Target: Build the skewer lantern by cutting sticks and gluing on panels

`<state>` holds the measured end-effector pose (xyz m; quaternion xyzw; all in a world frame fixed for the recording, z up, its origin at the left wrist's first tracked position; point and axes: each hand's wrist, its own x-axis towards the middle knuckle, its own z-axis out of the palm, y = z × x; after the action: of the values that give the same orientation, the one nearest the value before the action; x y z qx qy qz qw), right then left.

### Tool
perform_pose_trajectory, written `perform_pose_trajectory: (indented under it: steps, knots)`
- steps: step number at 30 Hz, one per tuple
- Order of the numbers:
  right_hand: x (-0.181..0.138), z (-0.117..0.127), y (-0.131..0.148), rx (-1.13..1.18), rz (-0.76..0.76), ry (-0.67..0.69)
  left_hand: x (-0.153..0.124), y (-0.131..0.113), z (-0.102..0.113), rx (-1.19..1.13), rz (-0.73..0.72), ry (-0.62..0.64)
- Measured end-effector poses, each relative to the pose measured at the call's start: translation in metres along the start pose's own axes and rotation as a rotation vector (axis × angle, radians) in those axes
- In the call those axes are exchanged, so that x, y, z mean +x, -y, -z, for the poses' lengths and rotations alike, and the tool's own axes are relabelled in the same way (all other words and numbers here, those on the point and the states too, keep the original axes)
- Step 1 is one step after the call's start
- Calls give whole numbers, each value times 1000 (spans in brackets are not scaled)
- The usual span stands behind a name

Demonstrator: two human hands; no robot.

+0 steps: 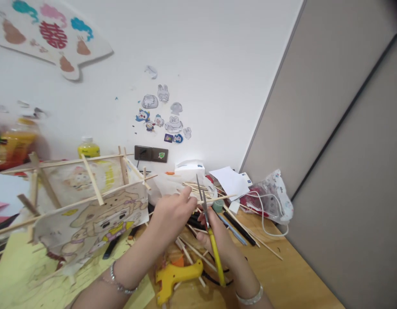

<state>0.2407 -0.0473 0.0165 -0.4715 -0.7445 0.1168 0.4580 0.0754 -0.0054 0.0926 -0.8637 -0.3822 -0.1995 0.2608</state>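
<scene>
My left hand [174, 210] is closed on a thin wooden stick [222, 198], whose free end points right. My right hand [222, 236] grips a pair of scissors with yellow handles [216, 257]. Their metal blades point up, slightly parted, and cross the stick beside my left fingertips; whether they touch it I cannot tell. Below my hands lies a yellow glue gun [179, 277] on the table. On the left stands a wooden stick frame [92, 180] with a drawn cartoon sheet [98, 227] on its front side.
Loose sticks [262, 240], a black pen [240, 228] and a blue pen [233, 231] lie right of my hands. Behind are a white bag with sticks [162, 185], papers [230, 182] and a clear plastic bag [275, 195] with a white cable. Bottles [89, 148] stand by the wall.
</scene>
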Motion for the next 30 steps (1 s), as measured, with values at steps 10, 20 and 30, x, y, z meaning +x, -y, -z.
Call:
perform_pose_trajectory:
  steps: [10,20,30]
  knots:
    - [3,11,-34,-576,-368,-4,-1,27,5,18,184,-14]
    - [-8,7,-71,-583,-406,106,-2,26,19,-108,43,25]
    - [35,23,5,-655,329,-388,1,27,8,-194,-45,124]
